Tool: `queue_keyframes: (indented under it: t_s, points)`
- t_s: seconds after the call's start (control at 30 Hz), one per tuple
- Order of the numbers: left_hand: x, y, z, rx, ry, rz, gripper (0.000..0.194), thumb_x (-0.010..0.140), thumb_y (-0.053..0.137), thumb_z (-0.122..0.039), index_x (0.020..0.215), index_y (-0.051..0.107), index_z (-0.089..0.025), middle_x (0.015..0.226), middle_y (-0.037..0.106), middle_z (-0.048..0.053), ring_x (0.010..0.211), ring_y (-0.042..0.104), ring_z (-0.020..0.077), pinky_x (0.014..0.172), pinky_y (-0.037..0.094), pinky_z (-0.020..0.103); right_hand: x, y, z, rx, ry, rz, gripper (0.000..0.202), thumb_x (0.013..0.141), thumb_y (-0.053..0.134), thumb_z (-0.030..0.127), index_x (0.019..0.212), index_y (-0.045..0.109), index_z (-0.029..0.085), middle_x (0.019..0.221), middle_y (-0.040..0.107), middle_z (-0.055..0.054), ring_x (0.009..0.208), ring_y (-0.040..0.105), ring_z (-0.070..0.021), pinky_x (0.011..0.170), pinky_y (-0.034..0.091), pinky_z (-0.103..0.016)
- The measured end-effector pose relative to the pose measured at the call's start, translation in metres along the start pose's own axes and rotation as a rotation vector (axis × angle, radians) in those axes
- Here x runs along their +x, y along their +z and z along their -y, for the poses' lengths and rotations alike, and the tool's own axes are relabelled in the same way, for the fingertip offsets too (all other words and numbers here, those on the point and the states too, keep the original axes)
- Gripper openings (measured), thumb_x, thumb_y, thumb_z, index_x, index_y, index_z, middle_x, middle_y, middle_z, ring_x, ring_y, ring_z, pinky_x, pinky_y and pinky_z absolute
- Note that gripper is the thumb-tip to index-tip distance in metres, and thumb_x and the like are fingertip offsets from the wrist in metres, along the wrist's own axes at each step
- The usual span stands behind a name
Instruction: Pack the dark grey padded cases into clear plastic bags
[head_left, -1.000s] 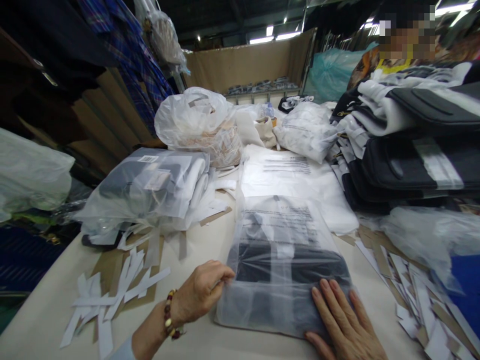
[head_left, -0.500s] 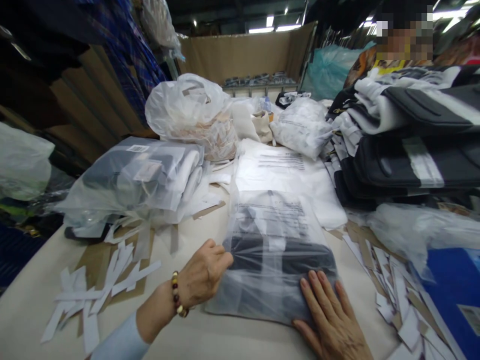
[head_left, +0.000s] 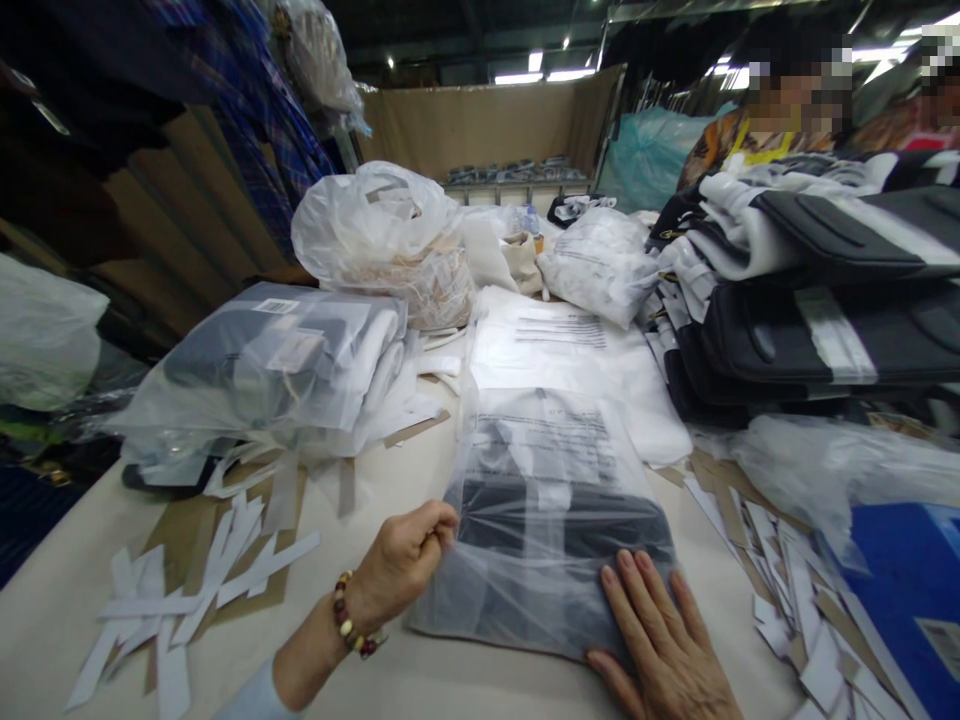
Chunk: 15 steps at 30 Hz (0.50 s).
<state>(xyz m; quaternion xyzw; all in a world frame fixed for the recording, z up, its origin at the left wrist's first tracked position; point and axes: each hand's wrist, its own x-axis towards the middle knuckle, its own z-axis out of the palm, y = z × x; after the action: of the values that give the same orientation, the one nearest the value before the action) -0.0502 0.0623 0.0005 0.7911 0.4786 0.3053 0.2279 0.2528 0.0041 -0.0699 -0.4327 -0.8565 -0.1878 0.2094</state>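
In front of me lies a clear plastic bag (head_left: 525, 590) with a dark, flat item (head_left: 570, 525) inside; a pale strip runs over that item, and printed text shows on the bag's upper part. My left hand (head_left: 405, 555), with a beaded bracelet at the wrist, pinches the bag's left edge. Flat on the bag's lower right lies my right hand (head_left: 664, 635), its fingers stretched out and holding nothing. The bag's top overlaps a stack of white printed plastic bags (head_left: 555, 340) behind it.
Left stands a pile of bagged goods (head_left: 300, 350), with white paper strips (head_left: 180, 600) before it. On the right are stacked black padded items (head_left: 825, 330), more paper strips (head_left: 810, 620) and a blue box (head_left: 900, 590). A person (head_left: 787, 130) is at the back right.
My left hand has shifted slightly left and turned at the bag's edge, thumb side now showing. My right hand stays flat on the bag. The view has tilted a little.
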Motion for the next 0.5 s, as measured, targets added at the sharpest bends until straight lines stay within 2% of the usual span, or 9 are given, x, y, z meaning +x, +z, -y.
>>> queue_keyframes:
  t_s: [0.17, 0.3, 0.37, 0.43, 0.5]
  points:
    - [0.0, -0.001, 0.001, -0.093, -0.013, 0.032, 0.028, 0.073, 0.032, -0.008, 0.09, 0.051, -0.018, 0.062, 0.052, -0.005, 0.055, 0.052, 0.0081, 0.055, 0.043, 0.017, -0.001, 0.001, -0.001, -0.009, 0.008, 0.004, 0.069, 0.082, 0.053, 0.041, 0.138, 0.032, 0.006, 0.141, 0.037, -0.018, 0.135, 0.023, -0.0306, 0.111, 0.015, -0.048]
    - [0.001, -0.004, -0.007, -0.104, -0.109, 0.106, 0.021, 0.07, 0.047, -0.014, 0.09, 0.052, -0.017, 0.064, 0.052, -0.005, 0.054, 0.051, 0.0091, 0.053, 0.043, 0.018, 0.0, 0.002, 0.0, -0.018, -0.007, -0.009, 0.072, 0.081, 0.054, 0.041, 0.138, 0.031, 0.004, 0.141, 0.036, -0.02, 0.136, 0.02, -0.0312, 0.112, 0.013, -0.049]
    - [0.001, -0.001, -0.01, -0.006, -0.117, 0.055, 0.001, 0.076, 0.052, -0.019, 0.076, 0.053, -0.018, 0.059, 0.05, -0.006, 0.051, 0.049, 0.0085, 0.049, 0.04, 0.017, 0.0, 0.001, 0.0, -0.015, 0.001, -0.007, 0.072, 0.082, 0.054, 0.04, 0.139, 0.03, 0.005, 0.142, 0.035, -0.019, 0.136, 0.021, -0.0308, 0.112, 0.014, -0.049]
    - [0.0, 0.006, -0.01, 0.098, -0.067, -0.045, 0.019, 0.084, 0.049, -0.021, 0.065, 0.051, -0.019, 0.055, 0.05, -0.005, 0.05, 0.049, 0.0082, 0.048, 0.038, 0.017, 0.001, 0.0, 0.0, -0.01, 0.01, 0.0, 0.07, 0.082, 0.053, 0.04, 0.139, 0.031, 0.006, 0.141, 0.037, -0.018, 0.135, 0.022, -0.0301, 0.112, 0.015, -0.048]
    - [-0.002, 0.015, -0.007, 0.161, -0.005, -0.139, 0.024, 0.088, 0.044, -0.02, 0.065, 0.051, -0.019, 0.058, 0.052, -0.004, 0.054, 0.051, 0.0094, 0.051, 0.039, 0.018, 0.0, 0.0, -0.001, -0.011, 0.006, -0.006, 0.068, 0.082, 0.054, 0.04, 0.138, 0.033, 0.006, 0.14, 0.039, -0.018, 0.135, 0.023, -0.03, 0.112, 0.014, -0.048]
